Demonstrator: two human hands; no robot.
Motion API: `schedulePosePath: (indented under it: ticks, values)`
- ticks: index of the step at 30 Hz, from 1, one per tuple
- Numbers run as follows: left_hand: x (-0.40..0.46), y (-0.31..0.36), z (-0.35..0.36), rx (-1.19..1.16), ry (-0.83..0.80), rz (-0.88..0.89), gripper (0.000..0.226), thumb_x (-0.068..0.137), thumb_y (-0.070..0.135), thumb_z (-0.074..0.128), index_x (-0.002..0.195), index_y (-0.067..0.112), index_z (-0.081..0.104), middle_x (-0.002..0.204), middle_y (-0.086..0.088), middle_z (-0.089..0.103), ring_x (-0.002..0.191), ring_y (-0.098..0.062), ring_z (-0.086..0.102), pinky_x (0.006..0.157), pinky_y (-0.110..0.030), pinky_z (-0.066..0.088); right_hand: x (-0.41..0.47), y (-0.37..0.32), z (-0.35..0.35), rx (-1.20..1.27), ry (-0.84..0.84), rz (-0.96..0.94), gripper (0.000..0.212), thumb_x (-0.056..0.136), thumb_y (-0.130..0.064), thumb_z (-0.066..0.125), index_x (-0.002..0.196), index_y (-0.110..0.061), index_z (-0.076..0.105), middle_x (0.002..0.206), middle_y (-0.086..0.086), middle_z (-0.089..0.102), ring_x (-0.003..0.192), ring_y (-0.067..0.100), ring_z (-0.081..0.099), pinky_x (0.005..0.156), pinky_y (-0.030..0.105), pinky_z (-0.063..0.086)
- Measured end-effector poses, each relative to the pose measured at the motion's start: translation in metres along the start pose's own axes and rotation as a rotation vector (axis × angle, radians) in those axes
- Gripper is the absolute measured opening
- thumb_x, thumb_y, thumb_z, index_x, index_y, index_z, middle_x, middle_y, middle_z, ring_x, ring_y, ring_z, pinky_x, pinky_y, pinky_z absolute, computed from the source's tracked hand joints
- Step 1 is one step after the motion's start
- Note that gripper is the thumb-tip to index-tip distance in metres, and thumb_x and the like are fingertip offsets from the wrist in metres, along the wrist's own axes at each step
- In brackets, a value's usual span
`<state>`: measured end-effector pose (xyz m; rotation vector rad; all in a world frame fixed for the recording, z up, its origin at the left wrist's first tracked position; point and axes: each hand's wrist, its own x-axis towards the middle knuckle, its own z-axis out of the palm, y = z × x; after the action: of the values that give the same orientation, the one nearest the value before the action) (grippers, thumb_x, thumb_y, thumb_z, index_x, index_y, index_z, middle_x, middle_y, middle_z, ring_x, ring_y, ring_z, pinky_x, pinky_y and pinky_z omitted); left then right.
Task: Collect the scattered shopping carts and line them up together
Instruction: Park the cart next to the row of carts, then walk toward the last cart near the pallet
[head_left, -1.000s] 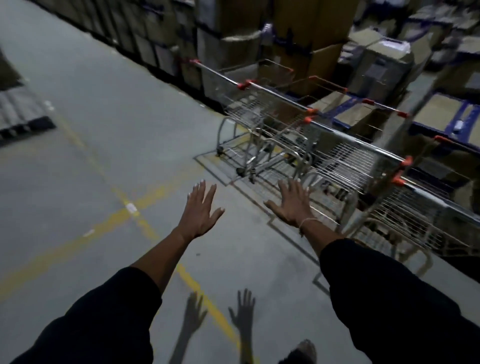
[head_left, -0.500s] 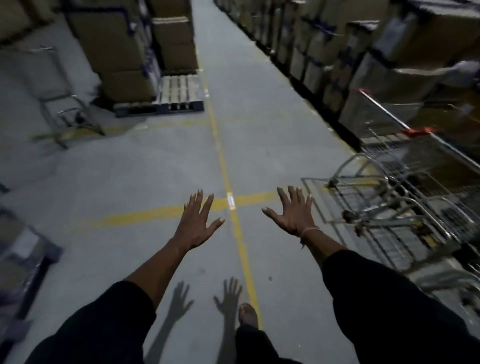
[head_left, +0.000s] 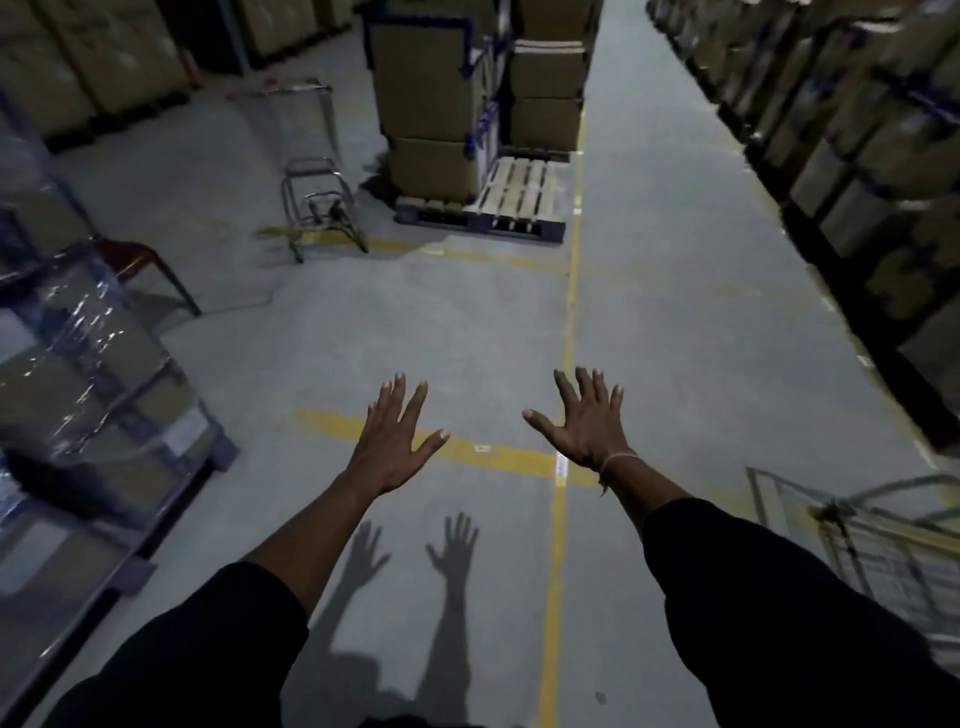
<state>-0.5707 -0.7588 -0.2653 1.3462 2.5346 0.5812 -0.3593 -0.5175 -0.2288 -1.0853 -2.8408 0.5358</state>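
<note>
A lone metal shopping cart (head_left: 311, 166) stands far ahead on the left, beside a stack of cardboard boxes, well out of reach of both hands. The front end of the lined-up carts (head_left: 878, 545) shows at the lower right edge. My left hand (head_left: 395, 441) and my right hand (head_left: 587, 421) are stretched out over the grey floor with fingers spread. Neither hand holds or touches anything.
A wooden pallet (head_left: 519, 200) with stacked cardboard boxes (head_left: 431, 88) stands ahead in the middle. Wrapped goods on a pallet (head_left: 88, 374) fill the left side, with a red stool (head_left: 135, 260) behind. Box-laden shelving (head_left: 852, 130) lines the right. Yellow floor lines (head_left: 566, 322) cross the aisle.
My view has swung left, away from the row of carts. The carts have slid to the lower right edge and the lone cart has come into view ahead. Both hands stay spread and empty.
</note>
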Motion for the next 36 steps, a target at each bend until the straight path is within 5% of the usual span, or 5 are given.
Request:
schedulePosePath:
  ticks: [20, 36]
  values:
    - [0.294, -0.281, -0.144, 0.045, -0.006, -0.145, 0.087, 0.096, 0.072, 0.032, 0.165, 0.033, -0.004, 0.17, -0.001, -0.025, 0.157, -0.022, -0.023, 0.127, -0.048, -0.008, 0.395, -0.227, 0.064, 0.016, -0.048, -0.118, 0.12, 0.069, -0.099, 0.012, 0.167, -0.029, 0.015, 0.175, 0.009, 0.003, 0.161, 0.031, -0.009, 0.124, 0.06, -0.012]
    - [0.592, -0.452, -0.2, 0.061, -0.001, -0.254, 0.082, 0.1, 0.069, 0.033, 0.165, 0.035, -0.004, 0.17, -0.002, -0.025, 0.157, -0.024, -0.023, 0.126, -0.048, -0.009, 0.764, -0.311, 0.093, 0.019, -0.069, -0.193, 0.116, 0.072, -0.098, 0.013, 0.167, -0.031, 0.017, 0.175, 0.008, 0.005, 0.161, 0.031, -0.007, 0.124, 0.063, -0.011]
